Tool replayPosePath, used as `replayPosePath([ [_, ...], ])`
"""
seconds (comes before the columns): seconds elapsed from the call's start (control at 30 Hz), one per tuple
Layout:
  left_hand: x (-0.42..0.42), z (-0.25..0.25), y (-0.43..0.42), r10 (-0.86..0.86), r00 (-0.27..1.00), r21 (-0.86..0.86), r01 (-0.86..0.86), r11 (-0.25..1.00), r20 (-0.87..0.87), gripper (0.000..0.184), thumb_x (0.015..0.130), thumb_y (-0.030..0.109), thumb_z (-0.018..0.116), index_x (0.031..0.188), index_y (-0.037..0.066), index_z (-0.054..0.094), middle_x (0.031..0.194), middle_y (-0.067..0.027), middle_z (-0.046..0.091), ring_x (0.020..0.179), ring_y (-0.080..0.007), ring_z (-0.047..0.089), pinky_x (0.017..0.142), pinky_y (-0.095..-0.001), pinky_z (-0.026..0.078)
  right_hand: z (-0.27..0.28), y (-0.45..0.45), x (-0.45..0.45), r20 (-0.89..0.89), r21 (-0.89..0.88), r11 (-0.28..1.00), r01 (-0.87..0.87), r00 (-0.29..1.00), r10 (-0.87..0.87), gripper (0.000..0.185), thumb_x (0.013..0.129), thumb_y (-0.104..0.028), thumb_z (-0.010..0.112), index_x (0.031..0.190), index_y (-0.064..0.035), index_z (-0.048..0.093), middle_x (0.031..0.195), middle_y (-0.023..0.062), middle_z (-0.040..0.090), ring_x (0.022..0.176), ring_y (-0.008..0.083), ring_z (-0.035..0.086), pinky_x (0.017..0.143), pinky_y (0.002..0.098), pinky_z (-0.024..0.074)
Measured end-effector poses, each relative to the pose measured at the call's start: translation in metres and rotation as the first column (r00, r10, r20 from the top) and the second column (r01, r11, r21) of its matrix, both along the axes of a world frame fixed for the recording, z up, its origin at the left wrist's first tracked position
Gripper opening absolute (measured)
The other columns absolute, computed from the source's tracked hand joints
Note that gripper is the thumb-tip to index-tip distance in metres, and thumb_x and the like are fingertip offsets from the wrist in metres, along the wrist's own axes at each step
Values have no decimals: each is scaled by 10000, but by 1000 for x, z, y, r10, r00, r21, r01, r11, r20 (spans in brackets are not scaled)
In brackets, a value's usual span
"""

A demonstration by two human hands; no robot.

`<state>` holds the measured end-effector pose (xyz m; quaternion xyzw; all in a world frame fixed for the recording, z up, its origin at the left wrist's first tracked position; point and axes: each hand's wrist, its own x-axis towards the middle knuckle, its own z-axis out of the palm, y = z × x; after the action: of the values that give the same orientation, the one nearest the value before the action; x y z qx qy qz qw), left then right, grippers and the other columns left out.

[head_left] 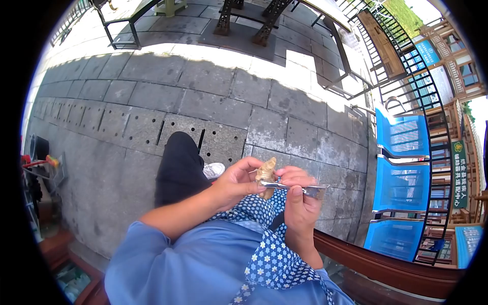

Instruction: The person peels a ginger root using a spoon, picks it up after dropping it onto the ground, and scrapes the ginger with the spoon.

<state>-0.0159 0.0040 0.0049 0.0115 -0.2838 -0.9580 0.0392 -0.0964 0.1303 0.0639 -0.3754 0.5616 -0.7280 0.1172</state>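
Above my lap, my left hand (235,184) is closed around a knobbly, pale-brown piece of ginger (266,172). My right hand (299,198) grips a shiny metal knife (316,191), its silver length lying across the ginger. Whether its edge is cutting in cannot be made out. The fingertips of both hands are close together at the ginger. Beneath them hangs a blue apron (277,254) with white flowers, worn over a blue shirt.
Grey paving (213,107) spreads ahead, with a row of perforated drain covers (223,142). Blue metal seats (401,185) line a black railing on the right. A brown wooden edge (376,264) runs close by my right side. Tables and benches stand farther off.
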Motion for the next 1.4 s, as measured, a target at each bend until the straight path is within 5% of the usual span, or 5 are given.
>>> replayPosePath([
  [1.4,0,-2,0,-17,1000,15,17,1000,1,316,777,52,614,1047,82,454,1035,-76,528,981,-173,512,847,-342,409,2,-1,1,-115,84,996,13,993,-3,117,871,-125,504,871,-10,525,864,98,559,916,235,525,824,356,414],
])
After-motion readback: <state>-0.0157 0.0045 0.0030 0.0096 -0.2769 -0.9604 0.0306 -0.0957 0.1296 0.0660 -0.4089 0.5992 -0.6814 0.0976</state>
